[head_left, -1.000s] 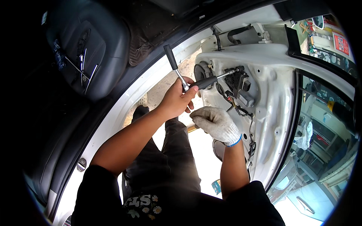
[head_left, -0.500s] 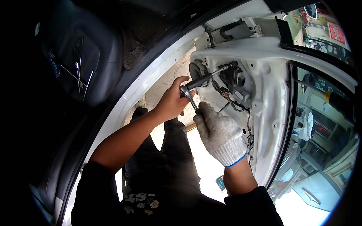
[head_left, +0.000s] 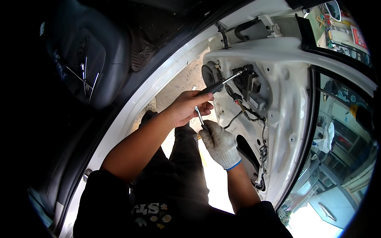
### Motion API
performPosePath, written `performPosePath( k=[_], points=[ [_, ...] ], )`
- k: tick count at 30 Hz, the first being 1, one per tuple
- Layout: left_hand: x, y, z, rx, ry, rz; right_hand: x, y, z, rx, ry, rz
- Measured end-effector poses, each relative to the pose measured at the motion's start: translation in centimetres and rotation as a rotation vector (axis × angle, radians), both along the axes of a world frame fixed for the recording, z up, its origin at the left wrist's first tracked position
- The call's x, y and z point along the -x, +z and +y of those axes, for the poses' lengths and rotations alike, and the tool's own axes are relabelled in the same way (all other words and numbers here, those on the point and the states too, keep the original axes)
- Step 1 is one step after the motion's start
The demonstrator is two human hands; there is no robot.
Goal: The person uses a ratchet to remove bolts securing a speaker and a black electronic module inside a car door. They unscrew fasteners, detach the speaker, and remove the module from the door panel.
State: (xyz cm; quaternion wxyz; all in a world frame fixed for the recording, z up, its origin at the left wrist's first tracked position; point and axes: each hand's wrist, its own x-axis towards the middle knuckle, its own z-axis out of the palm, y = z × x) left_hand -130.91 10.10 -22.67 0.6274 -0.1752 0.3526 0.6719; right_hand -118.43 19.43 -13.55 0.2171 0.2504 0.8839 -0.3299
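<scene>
My bare left hand (head_left: 186, 108) is closed around a black-handled driver (head_left: 210, 88). The driver's metal shaft slants up to the black mechanism (head_left: 247, 81) on the inner side of the white car door (head_left: 283, 103). Below that handle, my right hand (head_left: 220, 144), in a white knit glove with a blue cuff edge, grips the handle of a ratchet wrench (head_left: 199, 115). My left fingers hide the ratchet's head. A dark wiring harness (head_left: 248, 115) with connectors hangs along the door beside the glove.
At left, several slim metal tools (head_left: 85, 79) lie on a black seat (head_left: 115, 59). A round speaker (head_left: 209, 74) sits in the door near the driver. The door window (head_left: 341, 139) is at right, the white sill (head_left: 131, 95) at left.
My left hand has turned and now covers the ratchet's head, with its thumb along the driver's handle. The gloved right hand has swung down and left with the ratchet's handle.
</scene>
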Motion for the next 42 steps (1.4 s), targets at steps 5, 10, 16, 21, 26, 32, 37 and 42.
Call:
performPosePath(
  k=[5, 10, 16, 21, 26, 32, 37, 42],
  points=[
    [-1.8, 1.7, 0.4, 0.318, -0.133, 1.414, 1.8, -13.0, -0.4, 0.111, -0.006, 0.210],
    [-1.0, 0.0, 0.1, 0.230, -0.077, 1.691, 3.4, -15.3, -1.1, 0.158, 0.028, 0.184],
    [1.6, -0.2, 0.3, -0.142, 0.197, -0.514, 4.5, 2.4, 0.7, 0.578, -0.265, -0.549],
    [-0.8, -0.9, 1.4, -0.078, 0.176, 0.341, 4.9, -3.5, 1.9, 0.424, 0.081, -0.370],
    [-2.2, 0.5, 1.6, 0.307, -0.092, 1.795, 5.2, -15.2, -0.1, 0.313, 0.139, 0.141],
    [2.8, -1.8, 0.1, -0.137, 0.236, -0.581, 5.6, -4.9, 2.5, 0.725, 0.116, -0.487],
    [-1.5, -2.0, 2.3, 0.049, 0.178, 0.867, 6.8, -7.4, 4.0, 0.323, 0.448, -0.372],
    [-2.9, -1.8, 3.4, 0.217, 0.086, 1.565, 9.0, -13.0, 0.5, 0.336, 0.405, 0.600]
  ],
)
